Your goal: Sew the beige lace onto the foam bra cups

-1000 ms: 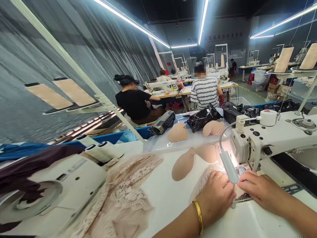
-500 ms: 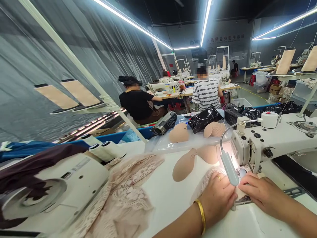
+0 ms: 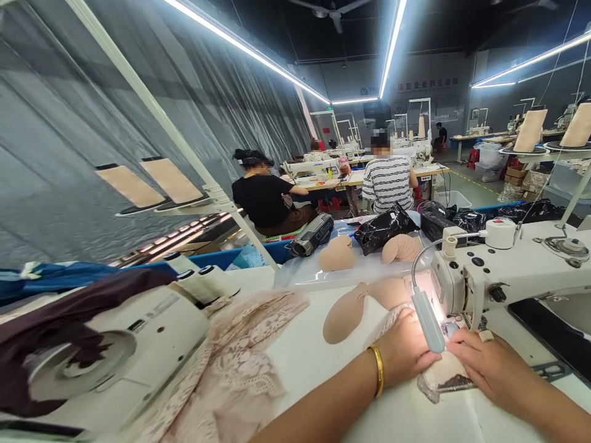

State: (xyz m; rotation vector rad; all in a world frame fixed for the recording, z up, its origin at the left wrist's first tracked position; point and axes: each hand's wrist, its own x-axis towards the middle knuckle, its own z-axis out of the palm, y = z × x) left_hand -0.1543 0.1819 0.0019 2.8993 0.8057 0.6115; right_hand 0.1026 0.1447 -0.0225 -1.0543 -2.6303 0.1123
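Observation:
A beige fabric piece (image 3: 444, 367), seemingly a bra cup, lies under the needle end of the white sewing machine (image 3: 517, 267). My left hand (image 3: 404, 349), with a gold bangle at the wrist, presses and grips its left side; the lamp (image 3: 428, 321) hides some fingertips. From the right, my right hand (image 3: 489, 360) holds the piece near the presser foot, fingers drawn together. White lace shows beyond my left hand. Farther left lie joined beige bra cups (image 3: 342, 317). The needle itself is hidden.
Lace-edged beige fabric (image 3: 244, 363) covers the table's left part, beside another machine head (image 3: 133, 344). Behind are stacked beige cups (image 3: 401, 247), black plastic bags (image 3: 384, 227) and a dark Clarson-like labelled device (image 3: 314, 235). Two co-workers sit ahead at machines.
My left hand has moved forward and slightly left, its fingers less curled, uncovering more of the beige piece's near edge. My right hand stays by the presser foot. The view has shifted slightly.

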